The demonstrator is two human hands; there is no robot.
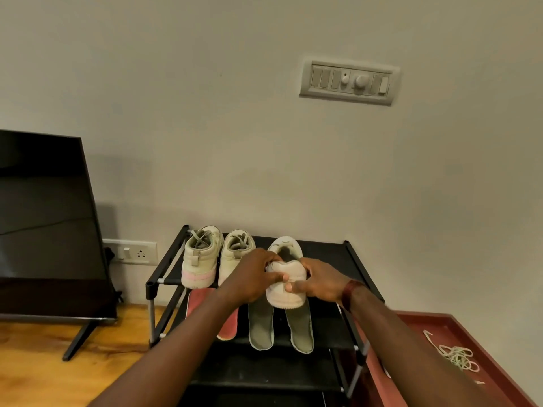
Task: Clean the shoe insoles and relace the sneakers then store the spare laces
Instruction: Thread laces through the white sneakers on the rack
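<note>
A white sneaker with no laces sits heel-first at the front edge of the black shoe rack's top shelf. My left hand grips its heel from the left and my right hand grips it from the right, thumbs on the heel. Two laced beige sneakers stand to the left on the same shelf. On the shelf below lie two grey-green insoles and pink-red insoles, partly hidden by my left arm. Loose white laces lie in a red tray at the right.
A dark TV screen on a stand occupies the wooden surface at the left. A wall socket sits behind it and a switch panel is mounted higher on the wall.
</note>
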